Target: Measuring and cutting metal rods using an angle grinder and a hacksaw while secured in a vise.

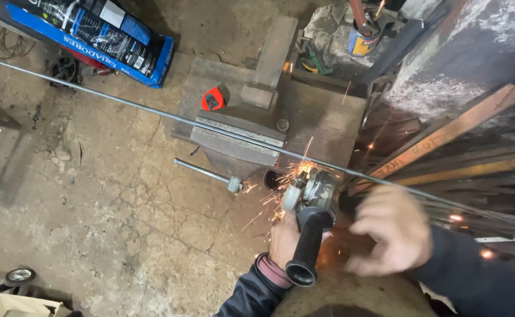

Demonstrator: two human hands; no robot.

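1. Head view: the grinder [313, 196] meets the rod [152, 111] just right of the vise [240, 144], throwing sparks [281, 182].
2. The rod lies clamped across the vise, running far to its left.
3. Left hand [284, 238] is clenched at the grinder's black side handle [305, 246], below the vise.
4. Right hand [389, 229], blurred, grasps the grinder's body.
5. A blue box [93, 35] lies up-left of the vise, a can [362, 40] up-right.
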